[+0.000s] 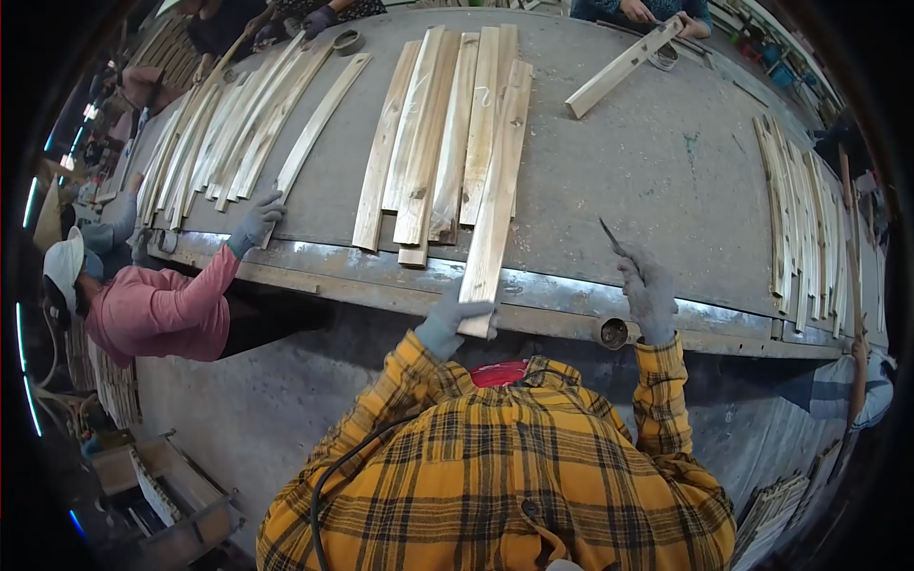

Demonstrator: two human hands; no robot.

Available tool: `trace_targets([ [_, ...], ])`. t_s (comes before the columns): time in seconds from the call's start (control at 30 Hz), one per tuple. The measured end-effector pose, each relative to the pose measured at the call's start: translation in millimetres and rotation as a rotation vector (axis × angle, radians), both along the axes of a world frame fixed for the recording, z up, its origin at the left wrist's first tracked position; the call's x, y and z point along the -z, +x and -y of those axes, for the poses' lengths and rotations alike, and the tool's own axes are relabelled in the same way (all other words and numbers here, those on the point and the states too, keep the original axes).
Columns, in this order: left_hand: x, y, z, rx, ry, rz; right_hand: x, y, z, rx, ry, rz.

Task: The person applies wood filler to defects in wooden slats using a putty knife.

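My left hand [444,324], in a grey glove, is closed around the near end of a pale wooden board [497,205]. This board slants up over the table, its far part lying across a group of several boards [419,143]. To the right, my gloved right hand [651,303] grips a thin dark tool with a narrow blade, perhaps a knife [609,236], its tip pointing away to the upper left. Below that hand, a small round tin [614,333] sits at the front edge of the table.
The grey worktable [590,181] has a shiny metal strip [562,285] along its front. A person in pink [162,305] works at the left beside more boards [238,124]. Another board [624,67] is near a person across the table. Further boards [800,219] lie right.
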State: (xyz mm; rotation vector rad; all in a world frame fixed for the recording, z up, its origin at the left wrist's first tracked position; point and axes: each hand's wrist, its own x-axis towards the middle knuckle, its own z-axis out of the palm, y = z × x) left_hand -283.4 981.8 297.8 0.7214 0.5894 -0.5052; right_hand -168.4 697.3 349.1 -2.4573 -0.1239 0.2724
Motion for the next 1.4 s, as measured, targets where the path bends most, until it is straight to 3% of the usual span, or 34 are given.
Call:
trace_targets([
  [0.1,6,-36,-10,0.038,-0.009,0.019,-7,2,-19,0.007,0.118,-0.071],
  [0.2,5,-54,-36,0.141,0.052,0.059,-8,1,-22,0.013,0.143,0.021],
  [0.27,1,-55,-51,0.232,0.070,0.094,-7,0,-23,0.146,0.423,0.013],
  [0.33,-6,-50,-56,0.324,0.310,0.110,-4,0,-17,0.179,0.441,0.042],
  [0.4,14,-46,-57,0.428,0.320,0.169,-4,0,-6,0.228,0.455,0.063],
  [0.47,22,-43,-51,0.480,0.450,0.141,-1,0,9,0.174,0.269,0.164],
  [0.53,22,-33,-40,0.786,1.207,0.362,15,-2,27,0.275,0.271,0.154],
  [0.6,15,-19,-30,0.847,1.444,0.516,22,-2,41,0.314,0.162,0.150],
  [0.63,16,-17,-28,0.858,1.437,0.517,26,-3,45,0.375,0.296,0.082],
  [0.77,14,-16,-20,0.863,1.312,0.466,50,1,64,0.382,0.404,0.110],
  [0.87,4,-16,-15,0.813,1.222,0.426,55,1,65,0.336,0.219,-0.008],
  [0.93,-7,-14,-10,0.810,1.178,0.350,46,1,51,0.099,0.032,0.190],
  [1.13,-32,-13,9,0.816,1.198,0.265,47,-2,27,-0.160,-0.314,0.339],
  [1.23,-34,-14,16,0.798,1.165,0.245,37,-17,17,-0.230,-0.328,0.346],
  [1.3,-34,-13,22,0.748,1.258,0.446,28,-31,10,-0.232,-0.259,0.339],
  [1.4,-52,-1,36,0.848,1.203,0.270,28,-41,4,-0.236,-0.178,0.387],
])
